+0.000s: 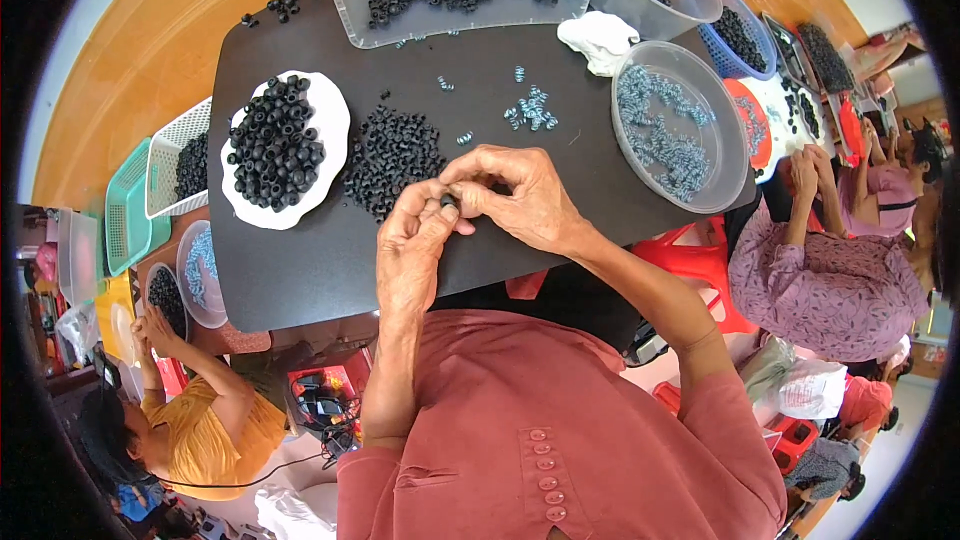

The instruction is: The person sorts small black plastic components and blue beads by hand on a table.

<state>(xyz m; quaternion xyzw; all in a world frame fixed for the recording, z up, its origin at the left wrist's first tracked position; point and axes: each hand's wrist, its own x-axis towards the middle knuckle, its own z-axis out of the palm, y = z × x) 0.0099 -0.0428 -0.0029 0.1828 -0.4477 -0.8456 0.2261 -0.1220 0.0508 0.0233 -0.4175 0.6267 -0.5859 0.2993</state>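
My left hand (410, 240) pinches a small black plastic piece (448, 200) between thumb and fingertips. Closed up against it, my right hand (520, 195) has its thumb and fingers at the same piece; whether it grips a part of its own is hidden. Just beyond my left hand lies a heap of small black plastic parts (395, 155). To its left, a white scalloped plate (335, 105) bears larger, rounded black pieces with holes (275, 145). Small metallic-blue coil springs (532, 108) form a loose cluster beyond my right hand, with a few strays nearer the heap.
A round clear tub (735, 155) of springs stands at the table's right. At the back is a clear bin (350, 20) of black pieces, beside a white cloth (598, 40). Baskets (130, 210) stand off the left edge. Other people work at both sides. A red stool (700, 265) is at right.
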